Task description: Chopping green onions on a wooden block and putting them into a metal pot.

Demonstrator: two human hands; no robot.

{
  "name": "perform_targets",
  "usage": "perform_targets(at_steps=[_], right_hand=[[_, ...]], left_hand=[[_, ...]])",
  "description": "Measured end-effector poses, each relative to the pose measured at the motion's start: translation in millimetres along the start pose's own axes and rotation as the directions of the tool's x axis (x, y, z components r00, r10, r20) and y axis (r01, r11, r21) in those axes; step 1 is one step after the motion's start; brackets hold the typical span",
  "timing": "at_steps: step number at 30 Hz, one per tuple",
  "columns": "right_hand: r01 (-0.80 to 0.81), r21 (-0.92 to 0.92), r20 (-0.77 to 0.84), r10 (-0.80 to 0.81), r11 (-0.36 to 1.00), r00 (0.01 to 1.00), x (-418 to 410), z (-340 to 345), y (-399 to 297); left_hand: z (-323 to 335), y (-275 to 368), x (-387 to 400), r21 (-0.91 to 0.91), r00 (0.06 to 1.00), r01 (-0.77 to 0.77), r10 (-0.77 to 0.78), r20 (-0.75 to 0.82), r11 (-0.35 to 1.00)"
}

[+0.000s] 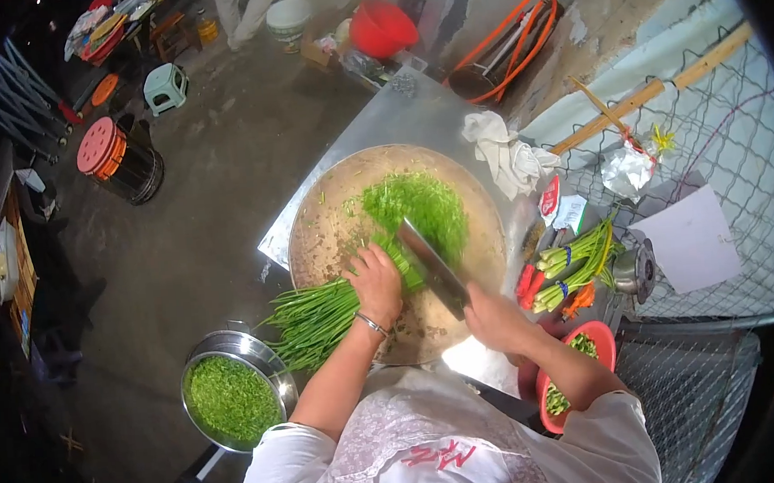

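My left hand (378, 284) presses down on a thick bundle of long green chives or scallions (318, 317), whose uncut ends hang over the left edge of a round wooden chopping board (319, 236). In my right hand (493, 315) is the handle of a cleaver (432, 265). Its broad blade stands at the cut end of the bundle, just right of my left fingers. A loose heap of finely chopped greens (418, 205) lies beyond the blade on the board. My fingers hide most of the cleaver's handle.
A steel pot of chopped greens (233, 397) stands at lower left. To the right are tied celery-like stalks (563, 263), a red bowl (608, 347) with cut vegetables, and a white cloth (505, 152). The board rests on a metal table (378, 117). A stool (164, 85) stands farther off.
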State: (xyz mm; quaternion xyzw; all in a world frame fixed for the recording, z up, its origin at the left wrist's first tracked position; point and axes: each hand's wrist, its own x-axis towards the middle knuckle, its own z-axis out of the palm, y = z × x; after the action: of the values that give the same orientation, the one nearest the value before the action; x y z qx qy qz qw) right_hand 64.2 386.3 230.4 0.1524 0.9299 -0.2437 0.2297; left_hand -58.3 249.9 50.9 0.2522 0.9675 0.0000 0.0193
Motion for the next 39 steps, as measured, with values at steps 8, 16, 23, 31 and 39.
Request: perform_targets(at_steps=[8,16,23,31,39], right_hand=[[0.06,0.033,-0.071,-0.057,0.998,0.996,69,46,24],[0.144,0.063,-0.341,-0.114,0.988,0.933,64,55,33],[0.015,-0.019,-0.074,-0.016,1.0,0.997,-2,2,-3],[0.088,0.046,-0.039,-0.086,0.995,0.996,46,23,26],[0.1,0.061,-0.282,-0.079,0.993,0.956,100,69,28]], left_hand=[[-2,9,4,0.033,1.0,0.02,-0.019,-0.024,0.999],[-29,-12,0,-0.247,0.999,-0.029,0.039,0.036,0.969],[-29,-6,0,-0.247,0.998,0.029,-0.012,0.07,0.969],[-5,5,2,-0.126,0.998,0.031,-0.037,-0.049,0.992],[-33,-16,0,-0.333,0.997,-0.001,0.026,0.07,0.943]])
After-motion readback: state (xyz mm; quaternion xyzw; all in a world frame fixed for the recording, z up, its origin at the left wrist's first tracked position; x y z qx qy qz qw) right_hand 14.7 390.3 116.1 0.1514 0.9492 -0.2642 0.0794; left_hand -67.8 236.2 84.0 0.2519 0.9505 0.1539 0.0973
